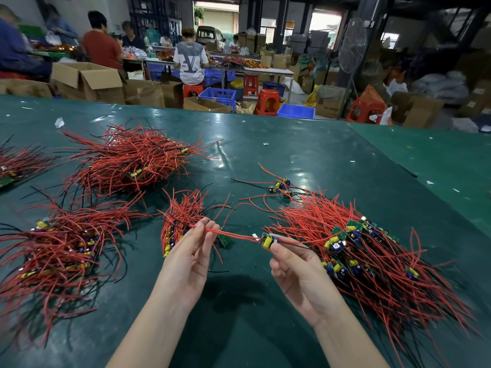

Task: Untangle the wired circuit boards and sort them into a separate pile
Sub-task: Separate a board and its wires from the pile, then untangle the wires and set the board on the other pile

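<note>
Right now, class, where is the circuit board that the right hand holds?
In the head view, the board is pinched in the right hand just right of centre, above the green table, between the left hand and the big right pile.

Table (292, 155): covered with glossy dark green sheet. Heaps of red-wired circuit boards are laid directly on it: large heap (127, 158) far left-centre, heap (53, 251) near left, small bundle (180, 221) centre, large tangled heap (372, 251) right. A few loose boards (280, 185) and white paper scraps (59, 122) are scattered.
</note>
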Demonstrator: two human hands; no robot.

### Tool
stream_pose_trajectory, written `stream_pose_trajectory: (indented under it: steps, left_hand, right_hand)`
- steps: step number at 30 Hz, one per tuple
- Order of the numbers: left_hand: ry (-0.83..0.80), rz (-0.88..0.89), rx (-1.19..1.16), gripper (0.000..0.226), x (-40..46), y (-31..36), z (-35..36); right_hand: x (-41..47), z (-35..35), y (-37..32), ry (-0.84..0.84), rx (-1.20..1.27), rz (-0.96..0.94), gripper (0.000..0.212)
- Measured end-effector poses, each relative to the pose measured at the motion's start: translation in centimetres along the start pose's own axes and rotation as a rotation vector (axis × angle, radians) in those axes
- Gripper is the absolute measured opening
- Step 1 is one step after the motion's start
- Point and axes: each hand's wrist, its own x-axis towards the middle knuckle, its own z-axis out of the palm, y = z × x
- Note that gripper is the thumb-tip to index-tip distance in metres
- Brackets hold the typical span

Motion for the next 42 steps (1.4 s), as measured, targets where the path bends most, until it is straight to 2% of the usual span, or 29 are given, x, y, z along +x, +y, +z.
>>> stream_pose_trajectory:
  steps: [2, 5, 8, 11, 17, 22, 25, 26, 31, 38, 42]
  left_hand:
    - [-0.025, 0.000, 0.041, 0.017, 0.1, 0.3, -0.1]
    - [-0.061, -0.059, 0.085, 0.024, 0.0, 0.4, -0.3]
    - [-0.057, -0.103, 0.101, 0.024, 0.0, 0.5, -0.3]
    - [-0.048, -0.120, 0.107, 0.025, -0.1, 0.4, -0.2]
    - [-0.053, -0.122, 0.117, 0.023, -0.1, 0.2, -0.4]
    - [-0.034, -0.126, 0.130, 0.020, -0.1, 0.0, -0.2]
    - [-0.022, -0.124, 0.135, 0.020, 0.0, 0.1, -0.2]
    - [-0.020, -0.121, 0.136, 0.020, 0.0, 0.1, -0.2]
    - [-0.012, -0.111, 0.144, 0.021, -0.2, -0.1, -0.2]
    - [0.000, -0.089, 0.130, 0.021, -0.2, 0.2, 0.0]
    - [0.010, -0.044, 0.102, 0.023, 0.0, 0.7, -0.2]
  right_hand:
    - [0.0, -0.1, -0.6, 0.090, 0.002, -0.073, 0.017]
    - [0.2, -0.7, -1.6, 0.275, 0.009, -0.286, 0.010]
    - [0.2, -1.5, -2.6, 0.435, -0.015, -0.523, 0.015]
    - [-0.1, -2.2, -3.3, 0.535, -0.041, -0.658, 0.003]
    - [-0.1, -3.0, -3.6, 0.610, 0.080, -0.580, 0.012]
    - [-0.1, -2.8, -3.8, 0.618, 0.136, -0.632, 0.010]
    - [-0.3, -2.8, -3.7, 0.590, 0.230, -0.656, 0.051]
    - [-0.4, -2.7, -3.7, 0.592, 0.243, -0.648, 0.051]
    - [-0.5, -2.7, -3.8, 0.569, 0.318, -0.570, 0.021]
    - [-0.4, -3.3, -3.7, 0.501, 0.279, -0.556, 0.012]
    - [-0.4, -3.4, -3.5, 0.489, 0.260, -0.540, 0.040]
